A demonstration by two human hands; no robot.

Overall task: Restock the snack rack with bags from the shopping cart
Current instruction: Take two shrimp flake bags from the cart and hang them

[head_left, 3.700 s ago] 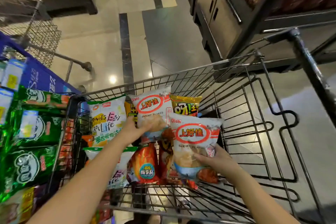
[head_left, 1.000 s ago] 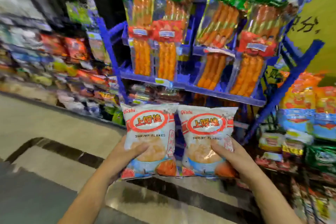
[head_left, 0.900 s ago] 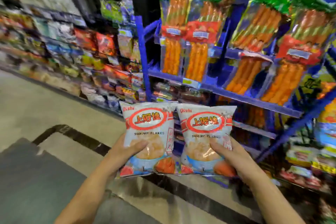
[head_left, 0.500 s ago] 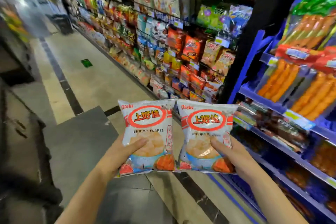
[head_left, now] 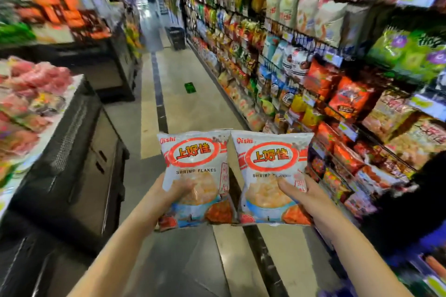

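Aisle floor (head_left: 190, 113) beside stocked snack rack (head_left: 301, 60)

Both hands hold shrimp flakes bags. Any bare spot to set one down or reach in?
Bare: only the aisle floor between the dark counter and the snack rack. Crowded: the rack's shelves are packed full, no gap visible; the counter top is heaped with pink packs. Far shelves are too blurred to judge.
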